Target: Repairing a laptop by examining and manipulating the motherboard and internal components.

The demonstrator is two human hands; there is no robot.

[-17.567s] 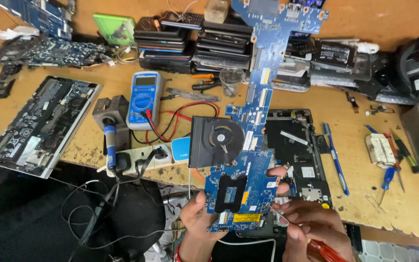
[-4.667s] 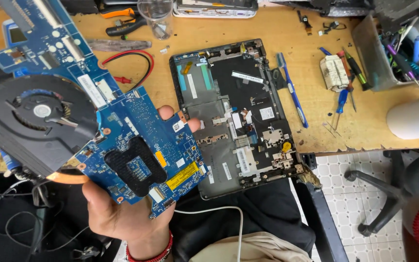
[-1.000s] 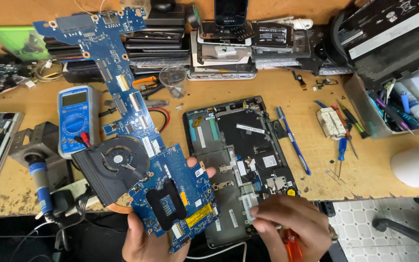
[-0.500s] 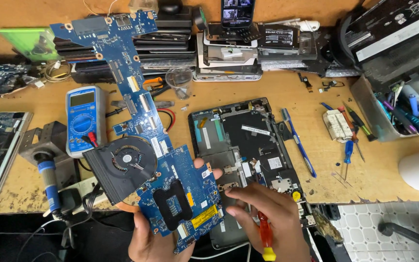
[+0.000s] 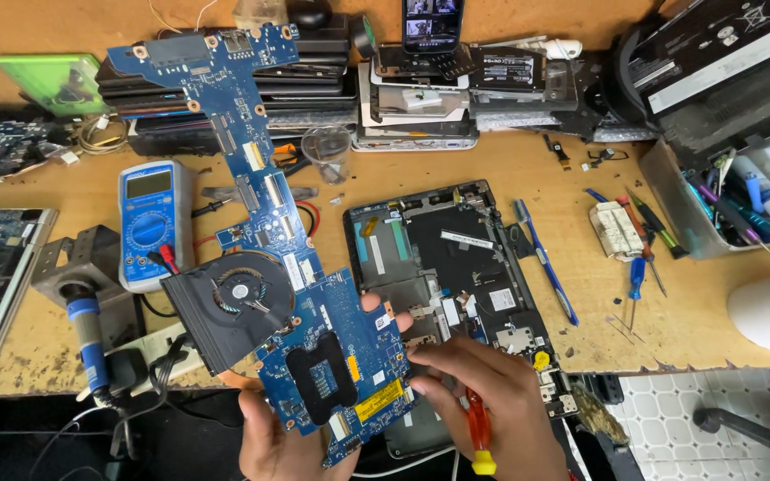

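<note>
Left hand (image 5: 282,441) gripped the blue motherboard (image 5: 265,240) from below at its 6 o'clock end, fingertips wrapped over the right edge. The board ran long and narrow up toward 11 o'clock over the counter (image 5: 528,165), with the black cooling fan (image 5: 229,307) hanging off its 9 o'clock side. Right hand (image 5: 492,405) was closed around a red-and-yellow screwdriver (image 5: 479,428), fingertips touching the board's 3 o'clock edge, just above the open laptop chassis (image 5: 452,267).

Judged handling: light but long, so it would flex if held by one end; the fan makes it lopsided. Fragile, with exposed components and connectors. Best held by bare edges, supported near the fan, not by the narrow neck.

Blue multimeter (image 5: 149,223) sat at 9 o'clock of the board; blue brush (image 5: 545,263) at 3 o'clock of the chassis.
</note>
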